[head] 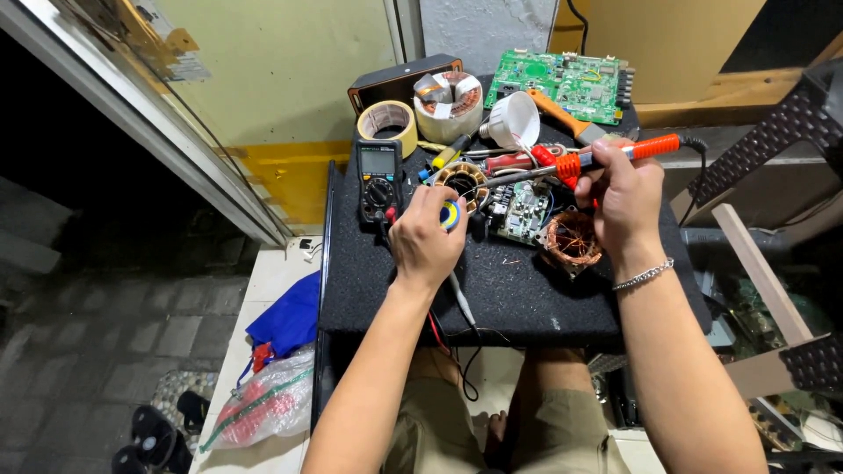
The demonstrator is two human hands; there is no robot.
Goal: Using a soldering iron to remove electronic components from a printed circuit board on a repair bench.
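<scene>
The soldering iron (606, 156) lies nearly level above the black mat (518, 294), orange grip to the right, metal shaft pointing left toward the coil (463, 183). The right hand (625, 200) is closed around the grip from below, fingers wrapped over it; a silver bracelet (644, 275) sits on that wrist. The iron's black cord (700, 167) leaves the rear end and drops to the right.

The left hand (428, 241) is left of the iron and lower, curled, with thumb and fingers pinching a small blue-and-yellow spool (450, 215). The spool sits just below the coil and near the iron's tip. Whether the tip touches the coil cannot be told.

Between the hands lies a small circuit board (524, 212). Just below the right hand stands a copper winding (572, 240), close to the palm.

Left of the left hand lies a black multimeter (379, 178), its leads running under the wrist. Behind it stand a tape roll (387, 125) and a toroid (449, 104). Further back lie a white bulb (513, 120) and a green board (559, 83). A red-handled screwdriver (514, 161) lies under the iron's shaft.

A blue bag (290, 318) lies on the floor tiles left of the mat.
</scene>
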